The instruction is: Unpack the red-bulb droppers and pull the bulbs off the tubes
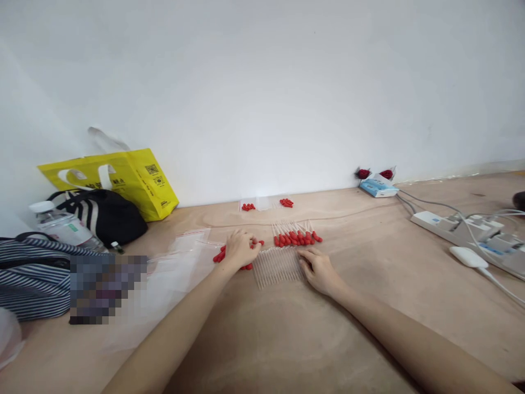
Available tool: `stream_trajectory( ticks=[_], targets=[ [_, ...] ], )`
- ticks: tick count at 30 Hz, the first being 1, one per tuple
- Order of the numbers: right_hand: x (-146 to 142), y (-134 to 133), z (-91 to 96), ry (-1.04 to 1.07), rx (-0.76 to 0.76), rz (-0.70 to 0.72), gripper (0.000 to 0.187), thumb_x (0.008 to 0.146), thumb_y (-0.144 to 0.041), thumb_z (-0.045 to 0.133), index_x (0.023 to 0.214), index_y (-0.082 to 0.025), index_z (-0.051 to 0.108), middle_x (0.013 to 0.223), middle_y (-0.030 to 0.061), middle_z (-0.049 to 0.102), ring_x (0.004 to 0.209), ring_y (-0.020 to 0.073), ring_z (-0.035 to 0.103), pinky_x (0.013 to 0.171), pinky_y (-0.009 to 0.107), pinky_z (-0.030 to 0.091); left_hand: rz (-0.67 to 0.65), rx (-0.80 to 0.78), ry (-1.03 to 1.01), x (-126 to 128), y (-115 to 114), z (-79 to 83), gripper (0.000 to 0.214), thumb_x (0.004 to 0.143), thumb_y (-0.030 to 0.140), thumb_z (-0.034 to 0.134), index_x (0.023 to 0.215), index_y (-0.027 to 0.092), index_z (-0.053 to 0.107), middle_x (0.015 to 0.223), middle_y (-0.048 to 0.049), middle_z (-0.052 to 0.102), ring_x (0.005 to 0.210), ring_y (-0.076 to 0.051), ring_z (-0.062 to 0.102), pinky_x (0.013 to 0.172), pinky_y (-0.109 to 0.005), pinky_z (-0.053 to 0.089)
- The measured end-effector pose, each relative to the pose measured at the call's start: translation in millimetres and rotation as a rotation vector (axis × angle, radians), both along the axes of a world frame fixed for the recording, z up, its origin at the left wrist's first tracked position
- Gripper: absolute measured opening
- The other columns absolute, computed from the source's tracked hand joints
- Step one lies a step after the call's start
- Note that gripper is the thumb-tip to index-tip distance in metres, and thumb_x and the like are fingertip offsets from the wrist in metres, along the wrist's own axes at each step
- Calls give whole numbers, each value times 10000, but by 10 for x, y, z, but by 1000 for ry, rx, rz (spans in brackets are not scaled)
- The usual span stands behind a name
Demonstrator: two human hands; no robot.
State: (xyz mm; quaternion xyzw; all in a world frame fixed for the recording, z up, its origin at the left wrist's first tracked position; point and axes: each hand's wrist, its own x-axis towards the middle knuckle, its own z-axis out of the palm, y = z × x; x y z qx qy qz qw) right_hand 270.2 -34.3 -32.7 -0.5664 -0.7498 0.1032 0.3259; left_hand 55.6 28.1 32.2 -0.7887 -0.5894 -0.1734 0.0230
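A yellow paper bag (135,178) is seen at the left of the frame, leaned against the white wall (262,82). Just before it a black-and-white striped bag (104,213) is set, with a clear water bottle (59,224) beside it – white-capped. At the far left edge a dark striped fabric bag (28,273) is laid on the wooden table (287,339). At the right, a white power strip (471,232) with plugged cables is placed; behind it, a small blue-and-white box (378,187) is found by the wall.
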Motion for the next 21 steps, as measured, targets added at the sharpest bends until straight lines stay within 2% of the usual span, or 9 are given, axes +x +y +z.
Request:
stream_trajectory(
  ticks=[6,12,17,21],
  targets=[
    [-5,15,-23,20,43,-6,280,773,-115,428,1000,-161,585,983,100,606,919,193,538,782,322,406,30,-110,8,427,161,-3,259,705,414,517,613,220,663,722,-49,642,858,-245,555,750,-346,376],
    [3,0,-17,86,85,-35,227,776,-159,439,944,-143,591,870,87,604,739,167,557,693,296,436,64,-155,8,627,241,-31,399,689,544,490,563,202,654,710,-82,655,905,-287,557,816,-398,353],
    [-11,-54,10,150,41,-57,259,762,-172,452,976,-114,584,852,94,600,661,148,559,640,272,445,96,-182,8,704,274,-34,292,664,473,539,661,211,669,838,-83,673,970,-289,542,846,-398,340],
    [-33,-84,32,133,6,-53,248,757,-172,452,956,-124,592,768,67,611,652,152,560,622,266,431,148,-234,9,767,316,-10,281,639,427,558,695,178,673,887,-135,671,990,-302,544,828,-380,359]
  ],
)
